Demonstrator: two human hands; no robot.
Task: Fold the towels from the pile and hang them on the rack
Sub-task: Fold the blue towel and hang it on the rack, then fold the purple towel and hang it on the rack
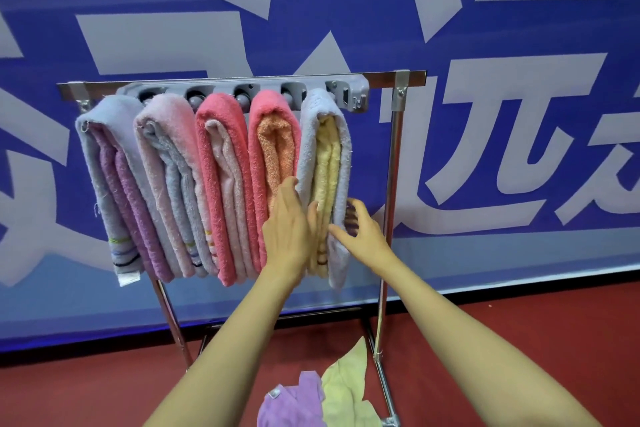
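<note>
The pale grey terry towel (pixel 311 149), folded round a yellow one, hangs rightmost on the chrome rack (pixel 396 149). The left hand (pixel 291 229) presses it with straight fingers; the right hand (pixel 360 232) curls round its edge. This looks like straightening. Next probably comes lifting from the purple-and-yellow floor pile (pixel 298 402).
</note>
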